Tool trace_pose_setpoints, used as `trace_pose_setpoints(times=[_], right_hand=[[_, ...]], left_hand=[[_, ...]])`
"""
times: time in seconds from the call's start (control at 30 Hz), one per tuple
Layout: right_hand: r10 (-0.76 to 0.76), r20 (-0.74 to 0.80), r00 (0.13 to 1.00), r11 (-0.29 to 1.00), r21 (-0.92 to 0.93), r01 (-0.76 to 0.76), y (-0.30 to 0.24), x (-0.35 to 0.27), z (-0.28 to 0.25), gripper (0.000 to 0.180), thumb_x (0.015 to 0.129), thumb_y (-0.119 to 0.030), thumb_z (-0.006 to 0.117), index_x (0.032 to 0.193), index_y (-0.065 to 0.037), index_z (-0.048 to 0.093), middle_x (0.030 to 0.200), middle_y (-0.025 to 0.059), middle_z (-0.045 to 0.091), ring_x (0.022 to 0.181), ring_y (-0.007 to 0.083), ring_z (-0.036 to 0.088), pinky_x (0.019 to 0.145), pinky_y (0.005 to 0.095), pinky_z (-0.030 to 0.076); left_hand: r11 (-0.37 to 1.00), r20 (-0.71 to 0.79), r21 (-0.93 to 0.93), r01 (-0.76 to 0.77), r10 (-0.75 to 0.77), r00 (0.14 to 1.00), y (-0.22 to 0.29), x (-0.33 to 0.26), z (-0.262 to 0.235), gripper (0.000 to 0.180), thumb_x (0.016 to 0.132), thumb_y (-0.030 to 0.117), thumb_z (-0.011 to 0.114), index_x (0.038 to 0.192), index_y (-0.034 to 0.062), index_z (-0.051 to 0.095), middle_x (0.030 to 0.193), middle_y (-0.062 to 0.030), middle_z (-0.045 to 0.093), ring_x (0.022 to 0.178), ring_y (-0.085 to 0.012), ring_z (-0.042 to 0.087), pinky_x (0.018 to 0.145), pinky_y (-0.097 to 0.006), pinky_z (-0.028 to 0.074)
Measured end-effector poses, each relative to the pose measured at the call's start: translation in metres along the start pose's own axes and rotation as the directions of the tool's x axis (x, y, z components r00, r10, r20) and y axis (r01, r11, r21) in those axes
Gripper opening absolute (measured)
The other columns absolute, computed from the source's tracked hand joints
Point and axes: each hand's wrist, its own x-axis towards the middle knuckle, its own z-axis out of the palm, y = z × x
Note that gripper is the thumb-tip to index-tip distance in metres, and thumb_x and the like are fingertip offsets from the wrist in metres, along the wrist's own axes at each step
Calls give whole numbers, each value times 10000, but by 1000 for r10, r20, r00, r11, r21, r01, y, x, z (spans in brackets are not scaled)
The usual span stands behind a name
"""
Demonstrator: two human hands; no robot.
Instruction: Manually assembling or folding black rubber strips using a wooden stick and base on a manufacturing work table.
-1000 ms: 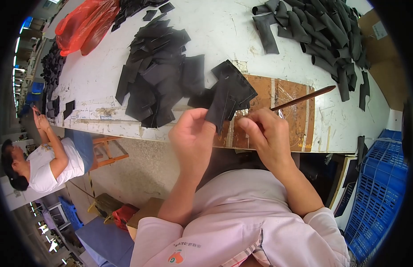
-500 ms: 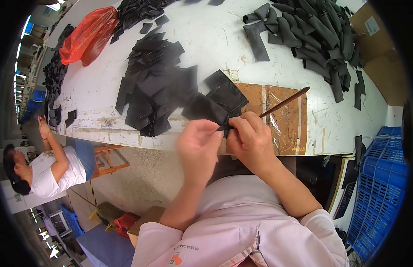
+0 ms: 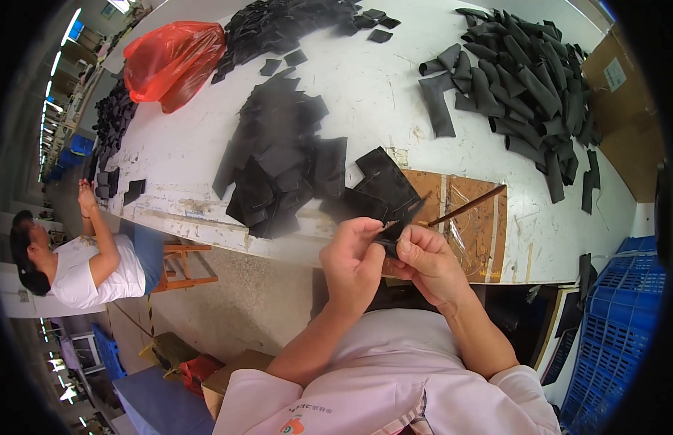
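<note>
At the table's front edge, my left hand (image 3: pixel 351 262) and my right hand (image 3: pixel 432 262) meet, fingertips pinching a small black fabric piece (image 3: pixel 389 235) between them. Most of that piece is hidden by the fingers. A thin brown pointed stick (image 3: pixel 472 204) slants from beside my right fingers over a brown board (image 3: pixel 488 239); whether the hand grips it, I cannot tell. Just beyond my hands lie flat black fabric pieces with stitched edges (image 3: pixel 383 177). To their left spreads a heap of similar black pieces (image 3: pixel 282 163).
Black fabric tubes (image 3: pixel 528 80) are piled at the far right, beside a cardboard box (image 3: pixel 622 109). A red plastic bag (image 3: pixel 173 61) and more black pieces (image 3: pixel 285 25) lie at the far left. Blue crates (image 3: pixel 615 333) stand at right. Another person (image 3: pixel 97 254) sits at left.
The view has shifted, so the table appears lower and farther right. My left hand has turned, its fingers now closer round the small black piece beside my right fingers.
</note>
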Motion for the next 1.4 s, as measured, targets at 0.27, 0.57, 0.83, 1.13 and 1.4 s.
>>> trace_pose_setpoints(times=[0.27, 0.57, 0.83, 1.13, 1.4], right_hand=[[-220, 149, 964, 975, 13, 221, -13, -20, 11, 157, 808, -187, 609, 748, -57, 544, 818, -9, 486, 705, 63, 435, 670, 197, 358], [-674, 202, 710, 398, -711, 580, -48, -39, 14, 74, 780, -29, 578, 739, -7, 521, 807, 74, 528, 736, 154, 497, 628, 223, 401], [-562, 199, 803, 493, -699, 518, -118, -47, 42, 150, 835, -127, 553, 757, -8, 507, 665, 14, 462, 629, 100, 436, 555, 235, 371], [-85, -38, 996, 980, -183, 77, -95, -6, -19, 238, 846, -249, 559, 721, -50, 526, 593, -36, 417, 535, 57, 348, 475, 189, 280], [-122, 170, 978, 879, -440, 186, -109, 4, -17, 262, 831, -298, 578, 719, -63, 544, 629, -41, 470, 560, 47, 382, 501, 182, 306]], left_hand=[[385, 845, -475, 791, -50, 532, 28, -2, -18, 492, 735, -71, 539, 1205, -13, 402, 733, -16, 507, 536, -20, 452, 450, -137, 331], [935, 343, 70, -346, 304, 889, 35, -15, 19, 173, 811, 24, 576, 976, -10, 539, 933, -62, 547, 609, -57, 490, 523, -154, 412], [390, 716, -645, 657, 6, 699, 93, 29, 40, 137, 828, 11, 509, 952, -11, 455, 785, -142, 549, 377, -27, 388, 315, -149, 287], [-64, 791, -592, 803, -233, 565, 20, 51, 47, 340, 882, 71, 391, 1202, -42, 378, 805, -135, 589, 293, -24, 293, 288, -165, 208], [761, 603, -476, 441, -83, 793, 57, 34, 50, 324, 835, 16, 494, 1142, -31, 403, 796, -89, 587, 335, -17, 324, 309, -166, 213]])
